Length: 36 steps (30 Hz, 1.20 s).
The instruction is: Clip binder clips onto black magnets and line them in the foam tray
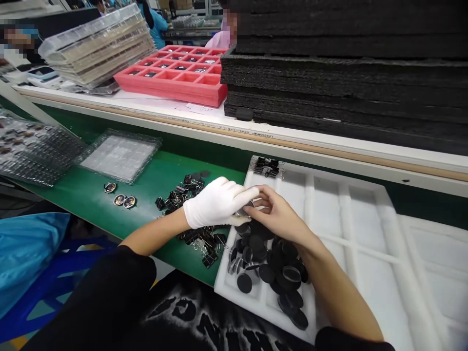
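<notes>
My left hand, in a white glove, and my bare right hand meet over the near left corner of a white foam tray. Both are closed together on a small round disc, mostly hidden between the fingers. Below them a heap of black round discs fills the tray's near left compartments. A pile of black binder clips lies on the green conveyor belt under my left wrist. More clips sit in the tray's far left corner.
Three small round shiny parts lie on the belt to the left. Clear plastic trays lie further left. On the shelf behind stand a red foam tray, stacked clear trays and black foam sheets. Other people work beyond.
</notes>
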Each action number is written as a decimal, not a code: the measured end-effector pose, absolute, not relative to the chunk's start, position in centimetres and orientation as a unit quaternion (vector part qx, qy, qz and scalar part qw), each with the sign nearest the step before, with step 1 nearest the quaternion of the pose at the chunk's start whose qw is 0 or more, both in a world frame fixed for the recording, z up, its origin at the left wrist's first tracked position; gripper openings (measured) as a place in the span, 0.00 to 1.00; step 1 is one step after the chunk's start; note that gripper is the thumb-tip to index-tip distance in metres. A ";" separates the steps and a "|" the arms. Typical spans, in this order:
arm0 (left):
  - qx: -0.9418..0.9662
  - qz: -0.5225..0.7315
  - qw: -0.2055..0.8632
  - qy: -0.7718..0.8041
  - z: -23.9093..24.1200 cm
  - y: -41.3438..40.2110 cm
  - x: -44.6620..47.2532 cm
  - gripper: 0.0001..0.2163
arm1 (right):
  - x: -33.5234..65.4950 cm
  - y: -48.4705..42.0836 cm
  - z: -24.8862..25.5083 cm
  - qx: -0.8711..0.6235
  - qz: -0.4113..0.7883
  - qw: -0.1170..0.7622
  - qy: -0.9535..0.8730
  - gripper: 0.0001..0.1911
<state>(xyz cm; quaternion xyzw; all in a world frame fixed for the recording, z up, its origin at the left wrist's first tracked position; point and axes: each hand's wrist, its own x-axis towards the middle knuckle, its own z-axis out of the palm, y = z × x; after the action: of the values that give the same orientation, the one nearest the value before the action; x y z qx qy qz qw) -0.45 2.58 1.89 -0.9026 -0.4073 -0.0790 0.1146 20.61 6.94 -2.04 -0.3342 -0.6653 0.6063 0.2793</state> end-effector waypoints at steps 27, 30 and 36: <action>-0.791 -0.170 -0.258 -0.527 1.9 8.7 -7.7 0.21 | 20.8 9.7 -3.5 -0.285 0.754 0.281 -0.522 0.21; -0.774 -0.254 -0.255 -0.521 1.9 6.2 -5.4 0.20 | 20.3 9.3 -3.5 -0.255 0.764 0.296 -0.513 0.21; -0.777 -0.179 -0.308 -0.519 2.6 3.5 -2.5 0.21 | 21.2 9.0 -2.7 -0.242 0.726 0.260 -0.589 0.19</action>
<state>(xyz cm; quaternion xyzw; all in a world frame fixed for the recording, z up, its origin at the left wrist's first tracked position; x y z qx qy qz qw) -2.53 3.53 2.62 -0.7765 -0.5195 -0.1795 -0.3081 21.25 9.03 -2.69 -0.2423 -0.5892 0.7256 0.2599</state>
